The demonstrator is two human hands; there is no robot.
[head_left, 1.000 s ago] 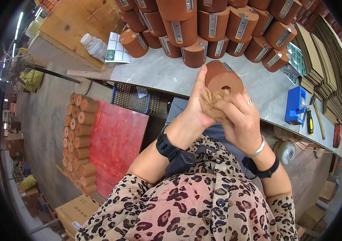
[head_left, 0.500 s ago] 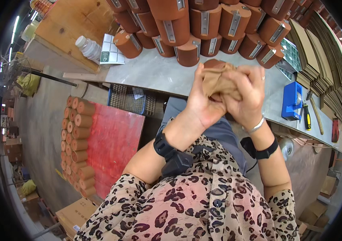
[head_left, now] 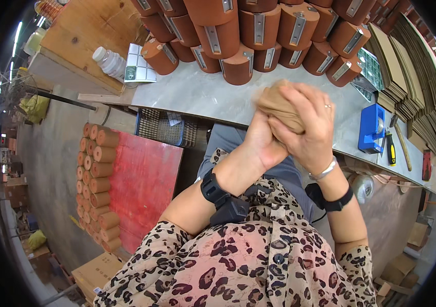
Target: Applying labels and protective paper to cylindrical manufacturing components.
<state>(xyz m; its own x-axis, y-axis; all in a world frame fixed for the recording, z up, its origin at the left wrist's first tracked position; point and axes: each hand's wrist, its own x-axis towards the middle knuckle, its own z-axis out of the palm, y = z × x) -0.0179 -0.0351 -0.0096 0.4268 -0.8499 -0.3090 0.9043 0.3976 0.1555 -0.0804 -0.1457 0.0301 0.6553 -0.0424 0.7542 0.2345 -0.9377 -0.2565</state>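
Above the front edge of the table, my two hands come together around a bunched tan cloth (head_left: 281, 108). My right hand (head_left: 310, 120) is curled over the cloth from the right, its fingers bent and pressing on it. From the left and below, my left hand (head_left: 260, 140) cups the same bundle; its fingertips are partly hidden and blurred by motion. Whatever the cloth may cover is hidden now. Just beyond my hands stand stacked reddish-brown cylinders (head_left: 238, 66) with metal strips on their sides.
A blue tape dispenser (head_left: 371, 128), a yellow-black screwdriver (head_left: 391, 149) and a hammer (head_left: 402, 146) lie at right, near stacked cardboard sheets (head_left: 397, 71). At left are a clear bottle (head_left: 109, 64) and, lower down, a red board (head_left: 146, 174) beside rows of brown cylinders (head_left: 103, 169).
My right hand has turned further over the bundle. The reddish-brown surface that showed above the cloth is now covered. Both hands remain in nearly the same place.
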